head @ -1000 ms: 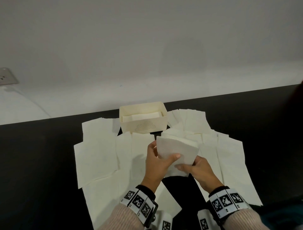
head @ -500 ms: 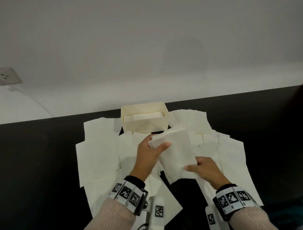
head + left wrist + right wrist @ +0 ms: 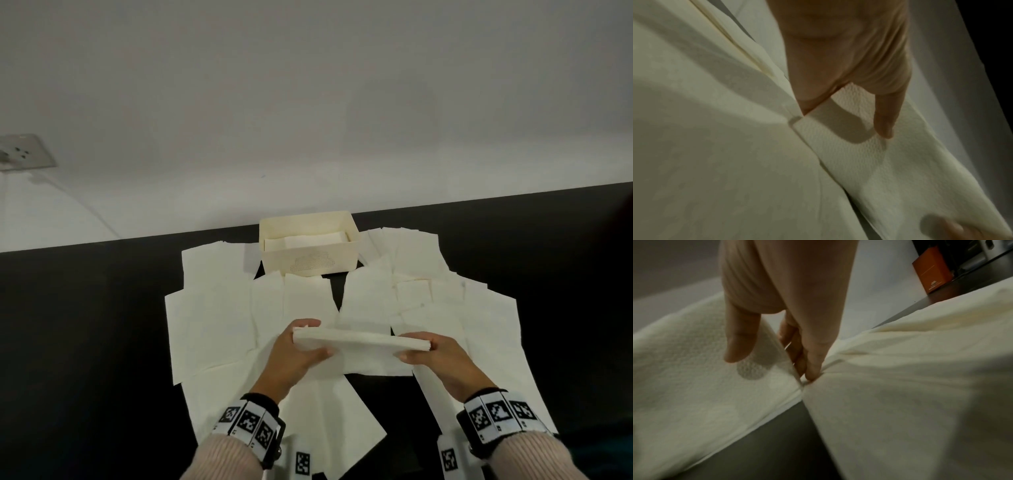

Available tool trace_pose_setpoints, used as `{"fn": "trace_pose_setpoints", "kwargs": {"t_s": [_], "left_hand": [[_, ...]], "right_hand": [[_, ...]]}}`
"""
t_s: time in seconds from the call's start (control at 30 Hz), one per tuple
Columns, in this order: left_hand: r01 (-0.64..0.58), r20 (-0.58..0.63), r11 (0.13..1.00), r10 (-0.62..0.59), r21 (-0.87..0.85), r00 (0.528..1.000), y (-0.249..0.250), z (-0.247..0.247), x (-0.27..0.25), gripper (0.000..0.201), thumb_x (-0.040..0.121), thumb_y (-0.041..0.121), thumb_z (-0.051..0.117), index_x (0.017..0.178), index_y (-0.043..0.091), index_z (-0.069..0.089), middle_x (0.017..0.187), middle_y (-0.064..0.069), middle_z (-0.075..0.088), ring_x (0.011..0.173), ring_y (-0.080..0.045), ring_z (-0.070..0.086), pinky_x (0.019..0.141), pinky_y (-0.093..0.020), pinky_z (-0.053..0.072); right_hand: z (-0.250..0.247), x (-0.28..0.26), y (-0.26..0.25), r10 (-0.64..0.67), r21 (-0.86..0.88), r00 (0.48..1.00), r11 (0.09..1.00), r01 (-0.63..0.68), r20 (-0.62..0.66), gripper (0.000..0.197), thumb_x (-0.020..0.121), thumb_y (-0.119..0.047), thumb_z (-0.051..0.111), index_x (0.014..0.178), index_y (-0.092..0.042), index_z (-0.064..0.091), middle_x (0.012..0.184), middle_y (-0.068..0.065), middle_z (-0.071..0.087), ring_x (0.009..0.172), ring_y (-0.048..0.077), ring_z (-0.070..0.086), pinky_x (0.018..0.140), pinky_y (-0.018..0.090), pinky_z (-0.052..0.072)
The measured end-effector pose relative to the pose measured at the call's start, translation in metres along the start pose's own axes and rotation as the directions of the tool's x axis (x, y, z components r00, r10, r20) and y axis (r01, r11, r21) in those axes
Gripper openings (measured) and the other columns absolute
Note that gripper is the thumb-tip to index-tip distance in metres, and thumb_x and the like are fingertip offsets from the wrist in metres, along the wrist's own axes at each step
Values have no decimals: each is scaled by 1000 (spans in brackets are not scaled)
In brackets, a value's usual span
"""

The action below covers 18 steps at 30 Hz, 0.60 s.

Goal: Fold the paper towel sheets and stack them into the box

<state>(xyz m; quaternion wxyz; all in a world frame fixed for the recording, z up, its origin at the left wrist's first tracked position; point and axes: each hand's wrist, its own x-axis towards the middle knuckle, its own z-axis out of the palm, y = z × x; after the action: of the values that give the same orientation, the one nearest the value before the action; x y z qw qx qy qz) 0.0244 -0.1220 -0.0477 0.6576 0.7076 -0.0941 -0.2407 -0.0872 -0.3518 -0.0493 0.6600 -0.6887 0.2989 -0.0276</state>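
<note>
Hands [image 3: 298, 349] [image 3: 442, 359] are pinching opposite ends of a folded paper towel sheet [image 3: 359, 342], each grip closed on it, keeping the fold aligned just in front of the box [image 3: 310, 262] on the desk [image 3: 85, 325].

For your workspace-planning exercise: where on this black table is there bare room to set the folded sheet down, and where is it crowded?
Bare table lies left of the loose sheets, and right of them. A dark gap runs between the hands. The middle, before the box, is crowded with overlapping sheets.

head view downward, wrist views close
</note>
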Motion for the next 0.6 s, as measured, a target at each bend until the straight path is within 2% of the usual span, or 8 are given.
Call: {"fn": "trace_pose_setpoints", "kwargs": {"t_s": [0.1,0.17,0.2,0.27,0.37,0.47,0.53,0.6], "left_hand": [[-1,-12,999,0,-48,1000,-2,11,0,31,70,1,79,92,15,63,88,-1,64,82,-15,60,66,-20,50],[-28,-32,998,26,-58,999,1,14,1,20,71,5,79,81,14,64,79,-3,63,77,-19,59,67,-25,48],[-50,-33,997,48,-66,998,3,14,3,17,71,5,79,76,14,64,75,-3,63,75,-19,59,68,-28,47],[-88,-27,992,86,-91,996,10,12,5,19,71,3,78,70,15,63,71,-1,61,72,-16,57,66,-26,46],[-103,-18,992,102,-80,995,9,7,8,25,68,2,80,76,20,65,79,3,63,77,-15,58,70,-27,50],[-71,-16,996,71,-50,997,1,5,8,38,66,4,82,92,24,63,93,3,65,88,-16,61,75,-27,52],[-55,-13,998,55,-38,998,0,7,7,37,65,5,83,90,21,64,90,2,65,86,-15,61,70,-22,51],[-78,-6,997,78,-22,997,6,8,7,28,64,7,84,79,18,64,78,4,64,75,-13,59,65,-19,48]], "right_hand": [[7,1,-4,-25,15,999,1000,26,-32,21,69,5,76,86,-6,72,91,12,71,91,26,63,80,30,47],[13,1,-10,-59,37,997,997,61,-40,18,68,5,76,85,-2,72,87,13,71,86,27,64,78,33,48],[14,0,-13,-82,52,996,995,85,-45,19,68,6,76,85,0,71,85,13,70,82,25,64,74,31,49],[11,1,-19,-121,69,991,990,124,-48,21,67,6,77,87,2,71,85,12,70,80,22,64,72,27,49],[4,5,-13,-76,59,996,995,79,-50,36,59,2,83,93,-3,72,93,12,73,88,25,67,83,35,51],[5,5,-3,-7,-18,1000,1000,7,-19,40,55,1,85,92,-7,73,94,11,73,93,26,67,85,33,49],[9,3,-3,-9,-24,1000,1000,8,-30,30,61,5,81,88,-5,73,92,13,73,91,28,66,83,33,48],[12,3,-8,-40,-3,998,999,40,-55,25,63,4,80,85,-3,73,90,14,73,87,28,66,82,35,49]]}}
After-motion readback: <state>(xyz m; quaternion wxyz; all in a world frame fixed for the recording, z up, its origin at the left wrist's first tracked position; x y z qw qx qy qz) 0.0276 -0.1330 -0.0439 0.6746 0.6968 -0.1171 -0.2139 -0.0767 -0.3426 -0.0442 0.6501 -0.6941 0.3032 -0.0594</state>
